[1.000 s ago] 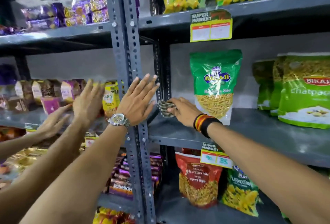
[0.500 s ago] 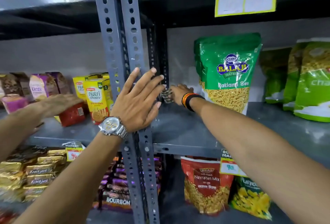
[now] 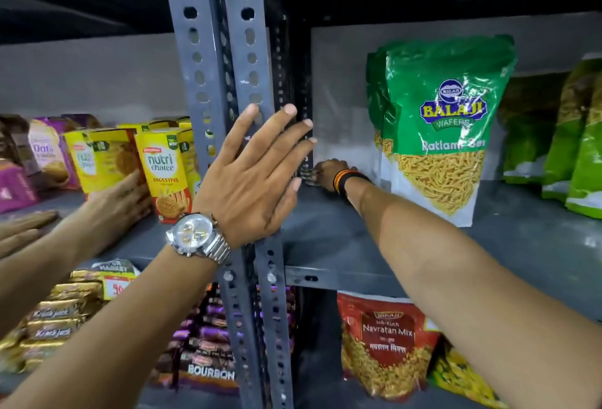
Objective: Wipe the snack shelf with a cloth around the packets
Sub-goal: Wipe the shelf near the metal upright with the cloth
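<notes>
The grey metal snack shelf (image 3: 338,239) runs across the middle of the view. My right hand (image 3: 327,173), with a striped wristband, reaches to the shelf's back left corner and presses a dark checked cloth (image 3: 306,174) onto the shelf there. Only a small bit of the cloth shows past my fingers. A green Balaji packet (image 3: 436,128) stands upright just right of that hand, not touching it. My left hand (image 3: 257,174), with a silver watch, lies flat with spread fingers against the perforated upright post (image 3: 247,33).
More green packets (image 3: 580,148) stand at the far right. Yellow biscuit boxes (image 3: 163,167) fill the left bay, where another person's hands (image 3: 114,203) reach in. A red Navratan Mix packet (image 3: 386,343) sits on the shelf below.
My right hand has pushed the cloth deeper along the shelf to the back corner. The view has moved closer. My left hand has stayed on the post.
</notes>
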The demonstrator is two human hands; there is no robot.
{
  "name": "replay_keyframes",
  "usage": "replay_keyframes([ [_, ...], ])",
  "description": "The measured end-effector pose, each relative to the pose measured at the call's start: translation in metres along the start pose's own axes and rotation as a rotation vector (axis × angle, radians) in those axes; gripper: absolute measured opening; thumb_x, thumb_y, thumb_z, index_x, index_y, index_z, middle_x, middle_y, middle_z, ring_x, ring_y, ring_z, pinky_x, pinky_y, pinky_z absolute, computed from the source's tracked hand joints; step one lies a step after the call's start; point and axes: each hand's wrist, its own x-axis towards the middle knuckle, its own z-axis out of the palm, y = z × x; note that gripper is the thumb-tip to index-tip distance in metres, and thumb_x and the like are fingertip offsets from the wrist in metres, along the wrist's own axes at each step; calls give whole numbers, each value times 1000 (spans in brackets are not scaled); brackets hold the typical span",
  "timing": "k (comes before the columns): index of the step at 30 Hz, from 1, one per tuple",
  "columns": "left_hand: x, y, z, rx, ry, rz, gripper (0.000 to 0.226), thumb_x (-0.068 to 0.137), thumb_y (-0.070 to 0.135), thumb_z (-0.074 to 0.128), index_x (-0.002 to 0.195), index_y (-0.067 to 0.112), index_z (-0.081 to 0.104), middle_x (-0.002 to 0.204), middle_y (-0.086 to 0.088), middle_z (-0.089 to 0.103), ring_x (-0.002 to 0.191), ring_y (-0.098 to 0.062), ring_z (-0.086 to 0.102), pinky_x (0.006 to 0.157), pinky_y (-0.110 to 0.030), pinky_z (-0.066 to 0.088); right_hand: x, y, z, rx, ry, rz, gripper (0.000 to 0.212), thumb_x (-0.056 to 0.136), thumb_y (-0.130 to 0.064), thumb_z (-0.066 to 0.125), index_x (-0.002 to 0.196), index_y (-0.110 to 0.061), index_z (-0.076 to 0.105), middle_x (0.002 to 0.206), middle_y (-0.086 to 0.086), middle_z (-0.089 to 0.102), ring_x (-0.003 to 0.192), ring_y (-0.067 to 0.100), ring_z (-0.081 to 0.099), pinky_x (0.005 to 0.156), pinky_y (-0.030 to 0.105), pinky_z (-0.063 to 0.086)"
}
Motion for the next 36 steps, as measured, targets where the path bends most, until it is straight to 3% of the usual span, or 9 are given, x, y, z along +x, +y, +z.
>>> replay_keyframes([
  [2, 0, 1, -2, 12, -20, -6, 55, 98, 31, 39, 146, 5, 46, 158, -11, 40, 152, -30, 21, 123, -59, 11, -32, -9, -6, 20, -29, -88, 49, 84, -59, 49, 126, -36, 57, 135, 7, 54, 122, 36, 51, 103, 50, 40],
  [10, 0, 3, -7, 38, -63, -14, 55, 99, 32, 36, 148, 6, 43, 160, -10, 36, 153, -29, 17, 123, -58, 10, -178, 4, -25, 138, -124, -481, 30, 97, -30, 52, 124, -23, 59, 109, 4, 56, 98, 18, 55, 92, 30, 41],
  [13, 0, 3, -8, 36, -72, -21, 56, 100, 33, 35, 148, 7, 42, 161, -10, 34, 154, -29, 16, 123, -58, 9, -180, 9, -45, 228, -230, -489, 30, 93, -31, 58, 122, -25, 62, 115, -4, 67, 104, 11, 61, 97, 25, 44],
  [16, 0, 4, -7, 43, -76, -19, 56, 100, 33, 36, 150, 8, 40, 163, -9, 32, 154, -28, 15, 124, -56, 6, -151, 3, -45, 314, -84, -444, 30, 91, -27, 62, 121, -19, 63, 117, 3, 69, 107, 18, 62, 103, 35, 45],
  [20, 0, 4, -10, 51, -78, -18, 57, 100, 33, 35, 152, 9, 38, 163, -8, 31, 154, -28, 15, 124, -56, 6, -146, -1, -25, 293, -102, -413, 32, 92, -25, 61, 124, -20, 63, 115, 4, 69, 102, 17, 62, 100, 31, 46],
  [24, 0, 4, -11, 55, -83, -12, 57, 101, 34, 33, 151, 9, 38, 163, -8, 31, 154, -27, 14, 124, -56, 6, -190, 19, -34, 299, -191, -562, 35, 94, -20, 58, 129, -18, 59, 98, -13, 59, 87, -5, 57, 83, 1, 38],
  [28, 0, 5, -9, 64, -107, -20, 57, 100, 34, 34, 152, 10, 37, 164, -8, 29, 155, -27, 11, 123, -58, 8, -212, 39, -50, 325, -294, -601, 34, 90, -26, 65, 124, -23, 63, 113, -8, 63, 105, 10, 61, 98, 19, 43],
  [32, 0, 4, -9, 58, -112, -19, 58, 100, 35, 30, 153, 10, 37, 164, -7, 28, 155, -26, 10, 122, -60, 11, -187, 8, -50, 464, -200, -608, 37, 89, -7, 64, 126, -8, 61, 111, -2, 67, 89, -8, 61, 87, 8, 46],
  [36, -1, 5, -8, 57, -91, -11, 57, 101, 34, 29, 151, 9, 39, 163, -7, 30, 155, -27, 13, 122, -60, 12, -187, -16, -23, 457, -246, -635, 34, 91, -9, 62, 125, -9, 61, 112, -4, 64, 96, 2, 61, 89, 4, 45],
])
